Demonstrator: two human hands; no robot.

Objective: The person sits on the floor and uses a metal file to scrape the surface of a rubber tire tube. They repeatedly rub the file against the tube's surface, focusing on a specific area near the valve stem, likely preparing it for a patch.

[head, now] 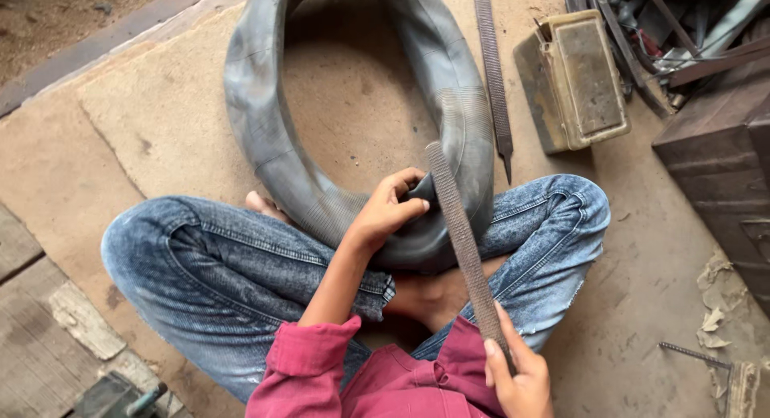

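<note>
Down on the floor, a person in blue jeans [241, 265] and a pink shirt [385, 382] is sitting cross-legged on a tan, dusty mat [160, 121]. The left hand [389, 209] is gripping a fold of the grey rubber inner tube [265, 129], fingers curled tight around it; the tube is lying across the lap and looping out toward the mat's far edge. The right hand [517, 374] is closing its fingers around the near end of a long grey metal rasp [461, 233], whose far end is lying against the pinched tube. A second dark file [493, 81] and a worn yellowish box [573, 77] are sitting near the mat's far right edge.
</note>
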